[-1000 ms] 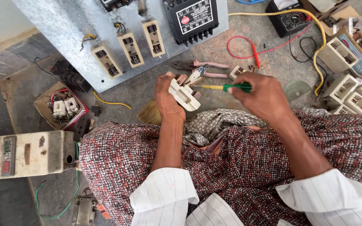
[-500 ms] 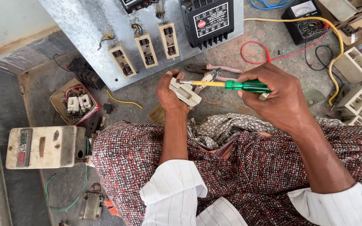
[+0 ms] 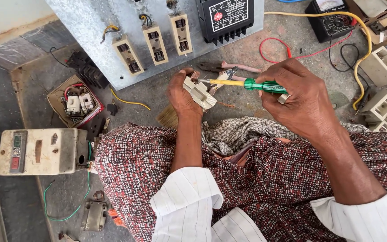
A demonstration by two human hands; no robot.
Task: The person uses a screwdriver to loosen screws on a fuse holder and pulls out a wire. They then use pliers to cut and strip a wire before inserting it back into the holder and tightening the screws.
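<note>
- Your left hand (image 3: pixel 182 92) is curling its fingers closed around a cream fuse holder (image 3: pixel 199 92); the holder is sitting in your grip, tilted, its face pointing toward your right hand
- Your right hand (image 3: pixel 301 101) is closing its fingers around the green handle of a screwdriver (image 3: pixel 247 84); the yellow shaft is running out past your fingertips toward your left hand, and the metal tip is touching, or almost touching, the top of the fuse holder; you cannot tell which from here
- Just beyond your left fingers, pink-handled pliers (image 3: pixel 229 69) are lying on the grey floor (image 3: pixel 274 49); farther out, a metal panel (image 3: pixel 90 27) is carrying three cream fuse carriers (image 3: pixel 154 42) and a black box (image 3: pixel 229 18)
- Beyond your right knuckles, a red wire (image 3: pixel 287 49) is looping toward a black meter (image 3: pixel 330 18)
- Well away from your left wrist, a cream switch box (image 3: pixel 39 151) is resting on the floor; both hands are working above your patterned lap (image 3: pixel 256 175)
</note>
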